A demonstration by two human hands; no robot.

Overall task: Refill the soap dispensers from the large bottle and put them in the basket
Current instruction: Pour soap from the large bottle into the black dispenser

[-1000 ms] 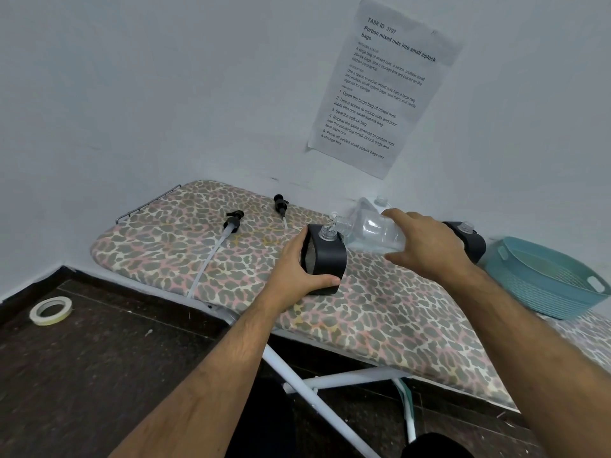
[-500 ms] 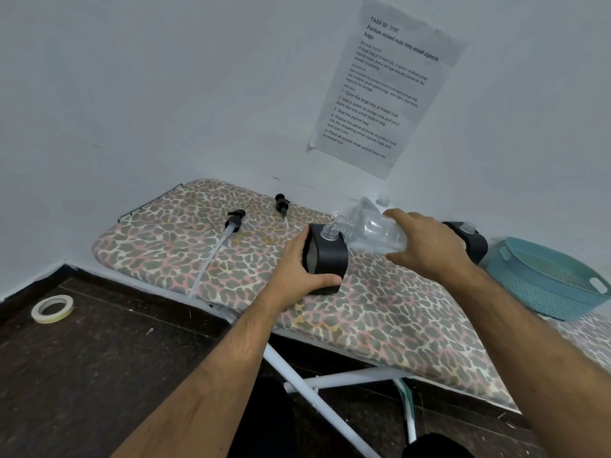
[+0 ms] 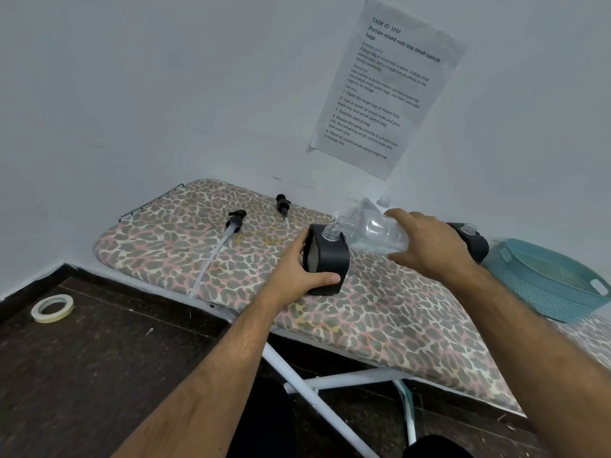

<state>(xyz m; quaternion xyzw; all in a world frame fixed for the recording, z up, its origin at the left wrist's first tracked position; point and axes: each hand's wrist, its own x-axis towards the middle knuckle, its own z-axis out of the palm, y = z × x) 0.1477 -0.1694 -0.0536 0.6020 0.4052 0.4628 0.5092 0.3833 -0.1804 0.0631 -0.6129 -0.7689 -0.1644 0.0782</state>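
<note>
A black soap dispenser [image 3: 330,259] stands upright on the leopard-print ironing board [image 3: 380,319], its clear neck uncapped. My left hand [image 3: 297,272] grips its left side and base. My right hand [image 3: 426,246] holds the large clear bottle [image 3: 370,231] tilted on its side, mouth right at the dispenser's neck. A second black dispenser [image 3: 472,242] stands behind my right hand, mostly hidden. The teal basket [image 3: 549,282] sits at the right, with nothing visible inside. Two black pump heads with tubes [image 3: 235,223] [image 3: 283,204] lie on the board at the left.
The board stands against a white wall with a printed sheet [image 3: 383,87] taped on it. A roll of tape [image 3: 53,307] lies on the dark floor at the left. The board's white legs [image 3: 317,391] cross under my arms.
Almost nothing has moved; both hands keep their grips and the large bottle stays tilted with its mouth at the dispenser's neck.
</note>
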